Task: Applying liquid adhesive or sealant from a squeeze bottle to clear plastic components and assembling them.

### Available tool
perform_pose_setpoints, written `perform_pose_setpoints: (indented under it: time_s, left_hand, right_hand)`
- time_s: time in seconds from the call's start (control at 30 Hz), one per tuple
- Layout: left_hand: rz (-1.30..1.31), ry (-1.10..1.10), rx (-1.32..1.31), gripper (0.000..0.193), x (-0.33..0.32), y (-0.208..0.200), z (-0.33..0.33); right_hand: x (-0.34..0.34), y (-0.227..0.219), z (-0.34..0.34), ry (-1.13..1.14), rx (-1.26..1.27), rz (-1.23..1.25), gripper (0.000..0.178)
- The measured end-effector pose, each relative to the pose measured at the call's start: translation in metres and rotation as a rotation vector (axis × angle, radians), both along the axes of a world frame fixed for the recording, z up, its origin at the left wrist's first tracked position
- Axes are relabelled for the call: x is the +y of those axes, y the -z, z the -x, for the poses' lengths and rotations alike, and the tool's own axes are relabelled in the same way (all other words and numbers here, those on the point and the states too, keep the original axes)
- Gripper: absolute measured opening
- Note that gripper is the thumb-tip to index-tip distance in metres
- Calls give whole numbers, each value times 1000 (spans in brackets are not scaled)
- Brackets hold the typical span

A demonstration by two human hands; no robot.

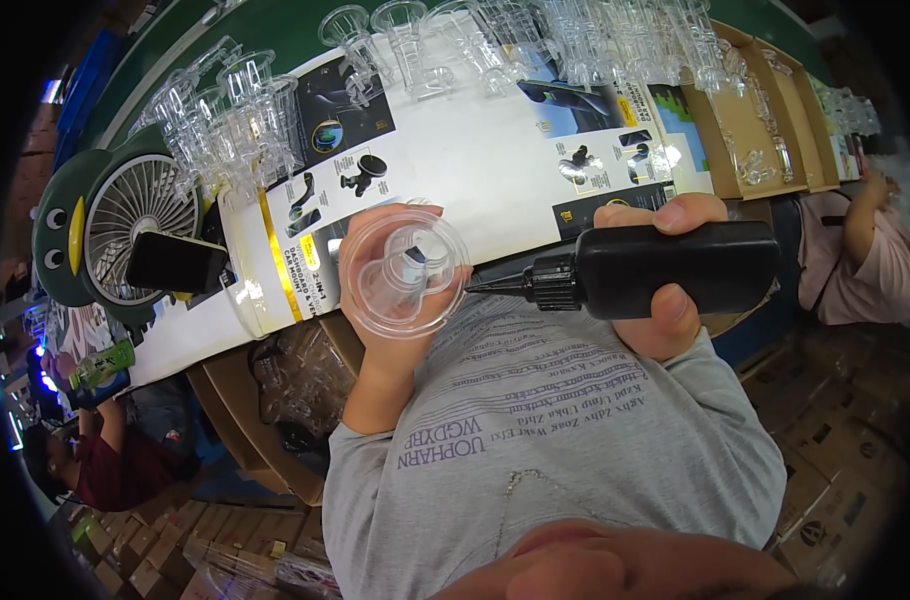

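Observation:
My left hand (383,350) is closed around a clear, flared cup-like piece (405,272), its round rim turned up and a narrower clear part showing inside. In my right hand (649,335) is a black squeeze bottle (675,268), lying sideways with the fingers and thumb gripping its body. Its thin black nozzle points left, and the tip is at the right edge of the clear piece; whether it touches I cannot tell. Beyond my hands, several similar clear flared pieces (403,50) stand along the far side of the table.
Printed white sheeting (455,170) covers the table. At the left are more clear pieces (240,120), a green fan (140,225) and a phone (177,263). A cardboard tray (740,100) holds clear parts at the right. Below the table sits an open box (240,405); other people are at both sides.

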State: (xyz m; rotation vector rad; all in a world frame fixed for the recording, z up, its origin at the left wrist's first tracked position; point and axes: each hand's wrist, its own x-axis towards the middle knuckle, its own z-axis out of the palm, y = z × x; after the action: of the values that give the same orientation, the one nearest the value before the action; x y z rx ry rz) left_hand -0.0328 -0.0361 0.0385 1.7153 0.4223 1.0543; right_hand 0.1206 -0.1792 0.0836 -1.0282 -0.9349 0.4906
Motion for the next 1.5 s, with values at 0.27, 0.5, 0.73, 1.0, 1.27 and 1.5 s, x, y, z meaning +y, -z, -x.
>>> perform_pose_setpoints:
  time_s: [0.27, 0.5, 0.73, 1.0, 1.27, 1.5]
  left_hand:
    - [-40, 21, 4, 57, 1, 0, 1]
    - [-26, 42, -9, 54, 1, -2, 3]
    - [22, 68, -37, 51, -2, -5, 3]
    - [-53, 93, -8, 52, 2, -2, 5]
    - [-26, 91, -39, 54, -1, -3, 5]
    - [-19, 115, -51, 54, -1, -4, 6]
  right_hand:
    - [0, -1, 2, 41, 38, 22, 40]
    - [2, -2, 2, 31, 82, 6, 41]
    - [-1, -6, 0, 23, 113, 78, 49]
    - [-2, -10, 0, -4, 169, 104, 50]
    - [-1, -12, 1, 75, 194, 131, 52]
    - [1, -15, 2, 97, 187, 113, 52]
